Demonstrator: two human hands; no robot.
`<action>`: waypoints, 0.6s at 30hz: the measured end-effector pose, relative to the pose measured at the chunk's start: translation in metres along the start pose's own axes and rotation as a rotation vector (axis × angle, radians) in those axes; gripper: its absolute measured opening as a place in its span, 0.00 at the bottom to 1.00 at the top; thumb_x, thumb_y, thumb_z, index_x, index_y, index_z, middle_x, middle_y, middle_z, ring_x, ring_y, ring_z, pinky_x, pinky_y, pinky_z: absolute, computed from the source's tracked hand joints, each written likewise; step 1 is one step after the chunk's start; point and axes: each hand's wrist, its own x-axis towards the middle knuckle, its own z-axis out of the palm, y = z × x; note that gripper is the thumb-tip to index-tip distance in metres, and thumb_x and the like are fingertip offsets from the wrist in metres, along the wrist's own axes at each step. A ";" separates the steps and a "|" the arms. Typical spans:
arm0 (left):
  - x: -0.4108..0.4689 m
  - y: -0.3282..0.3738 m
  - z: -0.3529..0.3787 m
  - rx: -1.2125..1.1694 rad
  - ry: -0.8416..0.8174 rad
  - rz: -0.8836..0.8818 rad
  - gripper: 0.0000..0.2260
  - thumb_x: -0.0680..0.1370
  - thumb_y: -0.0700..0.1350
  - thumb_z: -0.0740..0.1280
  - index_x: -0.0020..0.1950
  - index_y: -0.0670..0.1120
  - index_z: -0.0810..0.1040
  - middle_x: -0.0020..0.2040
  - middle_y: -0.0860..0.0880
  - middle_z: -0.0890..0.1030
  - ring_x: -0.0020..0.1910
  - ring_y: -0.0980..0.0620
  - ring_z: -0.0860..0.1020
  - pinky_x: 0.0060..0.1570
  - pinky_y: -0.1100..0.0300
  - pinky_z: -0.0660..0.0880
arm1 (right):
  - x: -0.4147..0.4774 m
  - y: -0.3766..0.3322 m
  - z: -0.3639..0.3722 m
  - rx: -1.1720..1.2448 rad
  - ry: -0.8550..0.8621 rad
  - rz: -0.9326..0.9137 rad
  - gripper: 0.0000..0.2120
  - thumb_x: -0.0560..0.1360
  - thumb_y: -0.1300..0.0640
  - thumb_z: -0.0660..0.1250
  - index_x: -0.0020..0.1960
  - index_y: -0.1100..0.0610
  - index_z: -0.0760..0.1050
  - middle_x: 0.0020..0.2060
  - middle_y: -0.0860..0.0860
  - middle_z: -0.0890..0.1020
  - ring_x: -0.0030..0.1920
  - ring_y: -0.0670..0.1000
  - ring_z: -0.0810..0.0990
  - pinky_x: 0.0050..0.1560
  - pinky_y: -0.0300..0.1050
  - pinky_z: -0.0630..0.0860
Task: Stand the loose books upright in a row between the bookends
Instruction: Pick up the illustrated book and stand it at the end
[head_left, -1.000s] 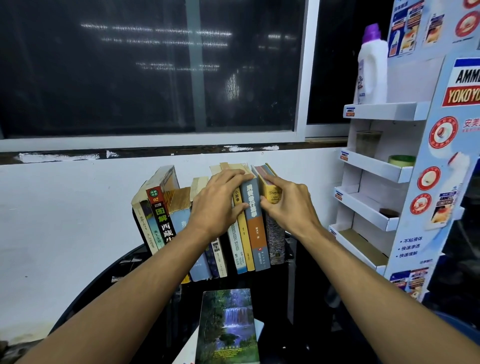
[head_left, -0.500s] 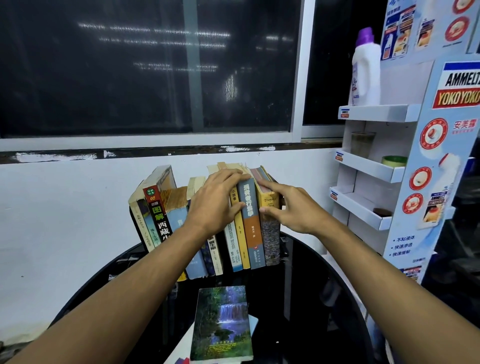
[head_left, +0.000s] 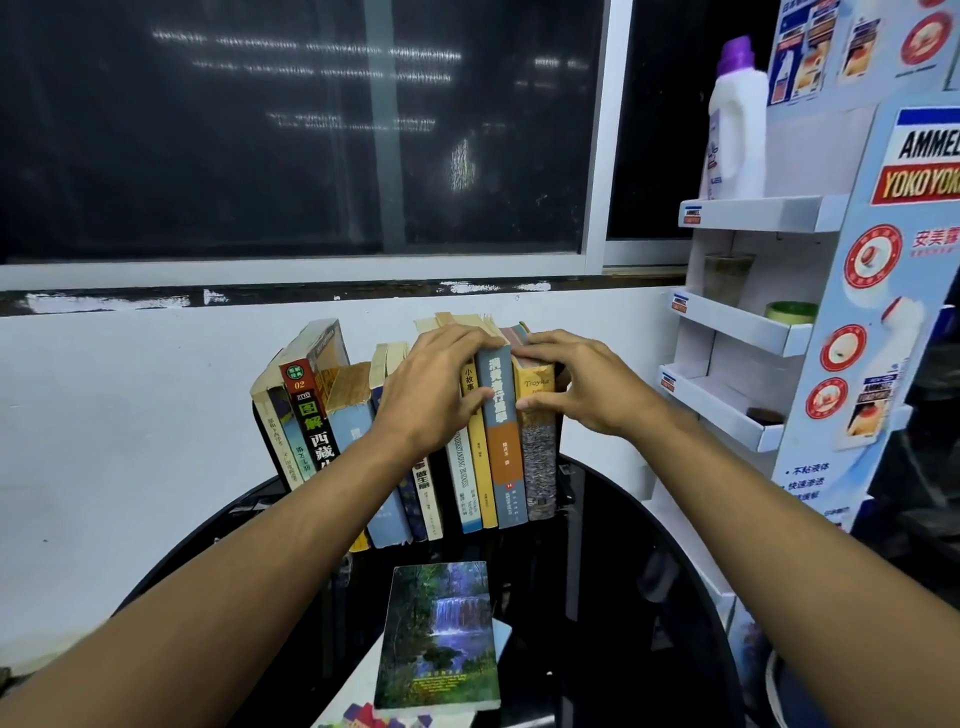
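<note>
A row of books (head_left: 498, 467) stands on a round black glass table (head_left: 623, 571) against the white wall; the left ones lean right. My left hand (head_left: 441, 384) grips the tops of the middle books, thumb on a spine. My right hand (head_left: 576, 389) holds the yellow and grey end book (head_left: 540, 467), fingers over its top and thumb on its spine. A dark bookend edge (head_left: 258, 421) shows at the row's left end. The right bookend is mostly hidden behind the last book. A loose book with a waterfall cover (head_left: 441, 634) lies flat near the front.
Under the waterfall book lie a white book (head_left: 358, 675) and more printed covers. A white cardboard display shelf (head_left: 753, 322) stands close on the right, holding a white bottle with a purple cap (head_left: 735, 114), a cup and a tape roll. A dark window fills the back.
My right hand has risen from the side of the end book to its top, fingers now hooked over it. The left hand stays on the middle books.
</note>
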 end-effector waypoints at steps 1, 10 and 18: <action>0.000 0.001 0.000 0.002 -0.005 -0.003 0.23 0.76 0.49 0.74 0.70 0.54 0.74 0.69 0.55 0.74 0.70 0.52 0.68 0.67 0.53 0.68 | -0.001 0.000 -0.003 -0.040 -0.002 -0.019 0.33 0.70 0.43 0.76 0.72 0.47 0.72 0.68 0.42 0.73 0.63 0.46 0.72 0.61 0.56 0.76; 0.001 0.002 -0.001 0.010 -0.016 -0.011 0.23 0.76 0.50 0.74 0.70 0.53 0.74 0.69 0.55 0.74 0.69 0.53 0.69 0.68 0.53 0.68 | -0.007 0.002 -0.007 -0.253 0.068 -0.043 0.25 0.75 0.42 0.71 0.71 0.38 0.71 0.68 0.37 0.74 0.69 0.45 0.60 0.58 0.51 0.55; 0.003 0.002 -0.001 -0.001 -0.025 0.007 0.23 0.76 0.50 0.74 0.69 0.54 0.74 0.69 0.55 0.74 0.69 0.52 0.69 0.66 0.52 0.69 | -0.005 0.005 0.004 -0.215 0.080 0.012 0.24 0.78 0.45 0.68 0.72 0.36 0.68 0.71 0.36 0.70 0.71 0.41 0.59 0.62 0.54 0.54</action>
